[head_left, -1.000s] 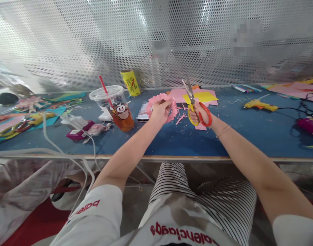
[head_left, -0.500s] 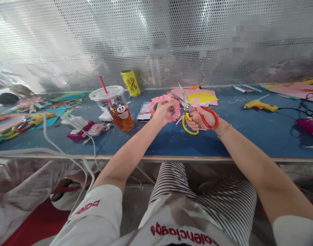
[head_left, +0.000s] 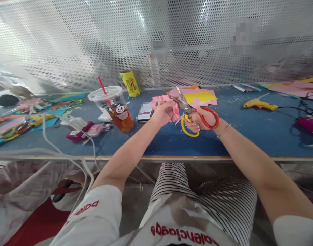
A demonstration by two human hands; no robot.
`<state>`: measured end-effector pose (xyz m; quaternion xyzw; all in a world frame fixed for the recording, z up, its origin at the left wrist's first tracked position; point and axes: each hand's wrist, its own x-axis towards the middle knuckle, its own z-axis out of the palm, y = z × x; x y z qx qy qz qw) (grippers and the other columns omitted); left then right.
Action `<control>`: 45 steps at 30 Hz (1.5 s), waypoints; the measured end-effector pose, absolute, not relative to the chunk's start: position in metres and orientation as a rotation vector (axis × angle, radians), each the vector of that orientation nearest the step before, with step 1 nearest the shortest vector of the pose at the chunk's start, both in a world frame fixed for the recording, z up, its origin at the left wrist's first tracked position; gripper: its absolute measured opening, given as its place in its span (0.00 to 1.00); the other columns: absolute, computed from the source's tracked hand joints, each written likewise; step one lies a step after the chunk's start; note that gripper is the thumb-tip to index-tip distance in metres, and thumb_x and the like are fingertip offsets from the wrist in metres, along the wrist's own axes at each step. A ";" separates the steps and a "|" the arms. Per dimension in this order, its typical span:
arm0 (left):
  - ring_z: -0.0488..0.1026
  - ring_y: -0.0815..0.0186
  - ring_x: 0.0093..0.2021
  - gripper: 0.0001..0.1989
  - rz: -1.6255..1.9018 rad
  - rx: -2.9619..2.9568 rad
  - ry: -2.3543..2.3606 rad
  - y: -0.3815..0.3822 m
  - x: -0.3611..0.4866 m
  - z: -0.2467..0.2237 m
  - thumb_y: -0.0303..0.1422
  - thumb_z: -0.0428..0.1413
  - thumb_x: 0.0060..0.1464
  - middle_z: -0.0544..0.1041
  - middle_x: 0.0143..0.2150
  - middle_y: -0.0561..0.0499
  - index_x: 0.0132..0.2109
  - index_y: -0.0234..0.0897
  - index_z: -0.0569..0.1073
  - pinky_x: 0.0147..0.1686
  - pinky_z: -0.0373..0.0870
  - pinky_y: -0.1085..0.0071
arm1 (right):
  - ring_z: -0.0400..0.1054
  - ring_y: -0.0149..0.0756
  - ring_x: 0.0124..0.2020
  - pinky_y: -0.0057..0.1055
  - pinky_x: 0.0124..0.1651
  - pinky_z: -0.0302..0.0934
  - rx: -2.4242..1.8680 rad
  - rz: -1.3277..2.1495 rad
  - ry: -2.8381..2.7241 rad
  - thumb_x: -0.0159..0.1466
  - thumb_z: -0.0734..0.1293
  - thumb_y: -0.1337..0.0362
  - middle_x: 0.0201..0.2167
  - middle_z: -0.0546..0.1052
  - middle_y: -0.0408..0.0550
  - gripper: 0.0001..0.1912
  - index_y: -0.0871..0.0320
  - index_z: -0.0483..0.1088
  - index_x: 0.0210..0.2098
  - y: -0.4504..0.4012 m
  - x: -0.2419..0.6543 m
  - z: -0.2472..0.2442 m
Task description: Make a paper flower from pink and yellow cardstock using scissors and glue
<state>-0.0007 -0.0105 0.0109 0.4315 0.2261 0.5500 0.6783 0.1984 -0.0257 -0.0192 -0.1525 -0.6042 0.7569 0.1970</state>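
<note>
My left hand (head_left: 163, 113) pinches a ruffled pink paper piece (head_left: 175, 114) above the blue table (head_left: 171, 145). In my right hand (head_left: 198, 121) are large scissors (head_left: 187, 108) with one red and one yellow handle loop. Their blades are parted and point up and left, close to the pink piece and my left fingertips. A small pink strip (head_left: 196, 102) shows at my right fingers. Behind the scissors lie pink sheets and a yellow sheet (head_left: 202, 97).
A lidded drink cup (head_left: 120, 114), a phone (head_left: 144, 112) and a yellow roll (head_left: 130, 83) stand or lie left of my hands. A yellow glue gun (head_left: 261, 104) is at the right. White cables (head_left: 45, 128) cross the left side, where another person's clothing shows.
The pink piece has been turned and looks more bunched in my left hand. The scissor blades have come a little closer together and tilted left.
</note>
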 end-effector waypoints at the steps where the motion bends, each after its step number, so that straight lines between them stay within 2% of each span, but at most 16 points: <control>1: 0.71 0.73 0.23 0.04 1.230 0.971 0.497 -0.012 -0.001 0.012 0.22 0.59 0.44 0.74 0.23 0.54 0.26 0.35 0.72 0.29 0.68 0.74 | 0.50 0.27 0.19 0.27 0.20 0.47 -0.427 2.123 -1.692 0.58 0.50 0.33 0.24 0.59 0.41 0.32 0.58 0.58 0.34 -0.026 0.198 -0.019; 8: 0.73 0.74 0.26 0.08 1.299 0.972 0.532 -0.016 0.006 0.013 0.20 0.62 0.41 0.76 0.26 0.54 0.30 0.34 0.74 0.35 0.70 0.73 | 0.48 0.27 0.19 0.27 0.20 0.46 -0.495 2.102 -1.696 0.59 0.52 0.35 0.24 0.58 0.41 0.30 0.57 0.57 0.34 -0.026 0.196 -0.021; 12: 0.71 0.74 0.23 0.07 1.341 0.971 0.568 -0.014 0.009 0.010 0.21 0.63 0.40 0.74 0.22 0.56 0.29 0.33 0.74 0.32 0.70 0.74 | 0.48 0.26 0.19 0.26 0.20 0.46 -0.501 2.083 -1.706 0.60 0.52 0.36 0.24 0.58 0.40 0.29 0.57 0.57 0.35 -0.024 0.194 -0.024; 17: 0.73 0.74 0.25 0.07 1.401 0.959 0.563 -0.012 0.009 0.009 0.21 0.63 0.38 0.76 0.24 0.55 0.27 0.33 0.73 0.31 0.70 0.76 | 0.48 0.25 0.19 0.25 0.20 0.46 -0.501 2.062 -1.716 0.60 0.52 0.35 0.24 0.58 0.40 0.30 0.58 0.58 0.36 -0.024 0.192 -0.024; 30: 0.75 0.74 0.28 0.08 1.452 0.866 0.547 -0.005 0.002 0.013 0.18 0.59 0.43 0.75 0.24 0.55 0.29 0.34 0.73 0.36 0.71 0.77 | 0.49 0.25 0.19 0.25 0.20 0.48 -0.503 2.053 -1.732 0.61 0.51 0.36 0.24 0.58 0.40 0.29 0.58 0.59 0.36 -0.026 0.194 -0.021; 39: 0.77 0.72 0.36 0.06 1.611 0.754 0.547 0.017 -0.024 0.023 0.24 0.60 0.47 0.78 0.30 0.55 0.33 0.38 0.73 0.43 0.72 0.76 | 0.48 0.26 0.19 0.27 0.20 0.46 -0.532 2.025 -1.745 0.59 0.53 0.35 0.24 0.58 0.40 0.30 0.57 0.57 0.34 -0.022 0.208 -0.017; 42: 0.76 0.73 0.35 0.05 1.682 0.797 0.550 0.026 -0.034 0.024 0.26 0.60 0.47 0.77 0.28 0.56 0.33 0.38 0.73 0.42 0.72 0.76 | 0.48 0.26 0.19 0.28 0.21 0.49 -0.572 1.965 -1.711 0.59 0.54 0.35 0.24 0.58 0.40 0.29 0.57 0.57 0.33 -0.019 0.215 -0.015; 45: 0.74 0.74 0.27 0.05 1.617 0.926 0.628 0.029 -0.034 0.020 0.23 0.60 0.45 0.76 0.25 0.55 0.29 0.36 0.72 0.35 0.72 0.77 | 0.48 0.26 0.19 0.28 0.22 0.49 -0.628 1.835 -1.653 0.59 0.55 0.36 0.23 0.57 0.40 0.28 0.56 0.57 0.31 -0.014 0.218 -0.015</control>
